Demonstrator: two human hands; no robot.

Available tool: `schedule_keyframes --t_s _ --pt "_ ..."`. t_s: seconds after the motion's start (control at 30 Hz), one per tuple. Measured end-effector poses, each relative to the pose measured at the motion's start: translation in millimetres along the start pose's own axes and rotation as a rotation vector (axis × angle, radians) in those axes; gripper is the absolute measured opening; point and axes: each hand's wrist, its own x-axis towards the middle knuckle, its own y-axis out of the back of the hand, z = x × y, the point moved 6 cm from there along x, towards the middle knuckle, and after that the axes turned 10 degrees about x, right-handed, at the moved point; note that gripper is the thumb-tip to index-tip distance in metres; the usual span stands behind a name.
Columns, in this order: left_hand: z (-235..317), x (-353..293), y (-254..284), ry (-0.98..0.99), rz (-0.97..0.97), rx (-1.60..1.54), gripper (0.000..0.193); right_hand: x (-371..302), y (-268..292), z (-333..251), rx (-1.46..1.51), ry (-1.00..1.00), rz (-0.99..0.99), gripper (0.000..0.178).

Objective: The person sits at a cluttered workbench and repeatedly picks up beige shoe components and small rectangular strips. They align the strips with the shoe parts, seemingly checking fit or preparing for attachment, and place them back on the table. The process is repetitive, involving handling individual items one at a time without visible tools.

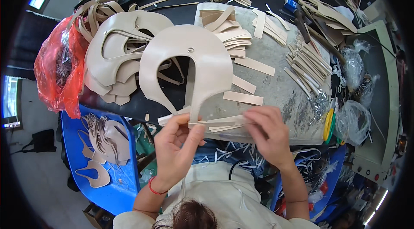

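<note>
From here, the curved beige piece point(212, 61) looks like smooth leather with a soft sheen. The grey board point(297, 119) seems rough, the red bag point(47, 78) glossy plastic.

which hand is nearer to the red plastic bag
Left. The left hand is to the right of the red plastic bag, gripping a curved beige piece; the right hand is farther right, by a beige strip.

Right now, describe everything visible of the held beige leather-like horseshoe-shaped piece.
The horseshoe-shaped piece looks smooth, slightly glossy, with a broad rounded top, a round metallic stud and a teardrop opening. Two tapering legs point toward the picture's bottom. The left hand pinches the right leg's end, where a narrow beige strip seems to cross. Contact under its top is unclear.
</note>
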Motion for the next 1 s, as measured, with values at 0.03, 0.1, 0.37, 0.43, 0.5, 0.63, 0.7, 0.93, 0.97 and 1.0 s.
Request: schedule_keyframes --t_s 0.03,0.1,0.37,0.43,0.5,0.63,0.7,0.93,0.97,1.0 --pt "-3 -1 -5 0.006 -0.015 -0.008 0.02 2 4 3 0.122 -0.091 0.035 0.026" --pt "-13 -3 -17 0.015 -0.05 -0.059 0.019 2 8 10 0.353 -0.283 0.1 0.022" --pt "-17 1 -39 -0.043 -0.069 0.261 0.014 -3 2 32 0.55 -0.709 0.044 0.016" --pt "-13 3 -42 -0.045 -0.052 0.333 0.014 -2 3 34 0.453 -0.686 0.037 0.016" --pt "-14 3 -43 -0.07 -0.044 0.394 0.013 -1 1 34 0.392 -0.659 0.03 0.017" --pt "-15 3 -44 -0.043 -0.027 0.403 0.013 -4 0 36 0.419 -0.686 0.048 0.016" --pt "-14 3 -45 -0.067 -0.011 0.439 0.014 -3 -1 34 0.387 -0.694 0.022 0.019" --pt "-11 2 -46 -0.139 -0.012 0.462 0.016 18 19 15 -0.209 -0.325 -0.018 0.037" --pt "-12 2 -43 -0.171 0.003 0.399 0.016 21 28 14 -0.133 -0.413 0.014 0.037" --pt "-15 -1 -40 -0.192 0.011 0.341 0.016 20 36 14 -0.052 -0.513 0.042 0.038"
